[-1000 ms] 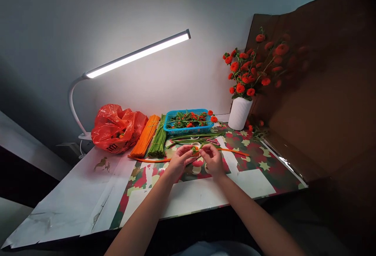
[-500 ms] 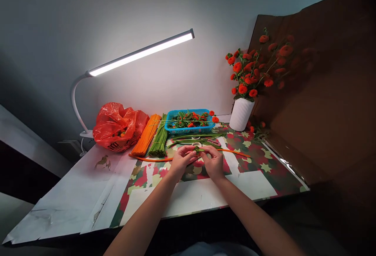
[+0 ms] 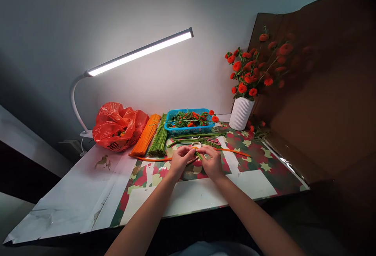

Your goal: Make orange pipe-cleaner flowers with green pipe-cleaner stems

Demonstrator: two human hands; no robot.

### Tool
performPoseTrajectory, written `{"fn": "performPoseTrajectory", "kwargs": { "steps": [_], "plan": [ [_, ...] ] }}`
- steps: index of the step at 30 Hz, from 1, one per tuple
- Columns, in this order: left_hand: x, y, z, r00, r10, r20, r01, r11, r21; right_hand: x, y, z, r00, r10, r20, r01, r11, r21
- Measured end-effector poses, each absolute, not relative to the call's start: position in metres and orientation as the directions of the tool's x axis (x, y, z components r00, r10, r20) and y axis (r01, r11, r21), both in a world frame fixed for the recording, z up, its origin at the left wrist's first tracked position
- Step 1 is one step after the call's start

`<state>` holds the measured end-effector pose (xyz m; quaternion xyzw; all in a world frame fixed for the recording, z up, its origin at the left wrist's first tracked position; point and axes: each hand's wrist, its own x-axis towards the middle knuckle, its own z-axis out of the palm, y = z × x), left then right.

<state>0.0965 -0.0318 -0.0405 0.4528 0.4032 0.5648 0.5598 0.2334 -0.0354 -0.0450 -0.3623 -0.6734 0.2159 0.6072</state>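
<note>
Pale grey wall (image 3: 205, 5) is seen at 12 o'clock from the hands, bordered at 2 to 3 o'clock by a brown panel (image 3: 317, 122). Beneath the hands, the table (image 3: 67, 193) is covered partly in white, partly in a red, green and cream camouflage pattern. Light is cast by a lamp (image 3: 141, 54) at 11 o'clock. At 10 o'clock, a red plastic bag (image 3: 120, 124) is set near an orange bundle (image 3: 147, 136) and a green bundle (image 3: 159, 136). Red flowers are held in a white vase (image 3: 241, 114) between 1 and 2 o'clock; a blue basket (image 3: 189, 130) is placed at 12.

Between the left hand (image 3: 179, 161) and the right hand (image 3: 213, 163), a small piece (image 3: 199, 155) is pinched, the fingertips of both closed on it. Orange is shown at its 11 o'clock end; its narrow bright green part is slanted toward 5 o'clock. Much of it is hidden by the fingers.
</note>
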Motion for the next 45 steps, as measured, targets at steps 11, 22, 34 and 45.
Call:
{"fn": "performPoseTrajectory", "kwargs": {
  "steps": [11,22,34,45],
  "plan": [
    [0.097,-0.029,-0.046,0.026,1.0,0.004,-0.379,0.006,0.925,0.232,-0.028,-0.056,0.113,0.891,0.44,0.03,0.44,-0.898],
    [0.098,-0.031,-0.047,0.049,0.999,0.002,-0.353,0.016,0.936,0.233,-0.032,-0.052,0.049,0.885,0.463,0.18,0.449,-0.875],
    [0.1,-0.028,-0.049,0.017,0.998,-0.059,-0.384,0.061,0.921,0.233,-0.033,-0.052,-0.015,0.781,0.625,0.293,0.601,-0.744],
    [0.095,-0.025,-0.043,0.097,0.963,-0.252,-0.438,0.268,0.858,0.234,-0.034,-0.052,-0.007,0.786,0.619,0.31,0.59,-0.746]
  ]
}}
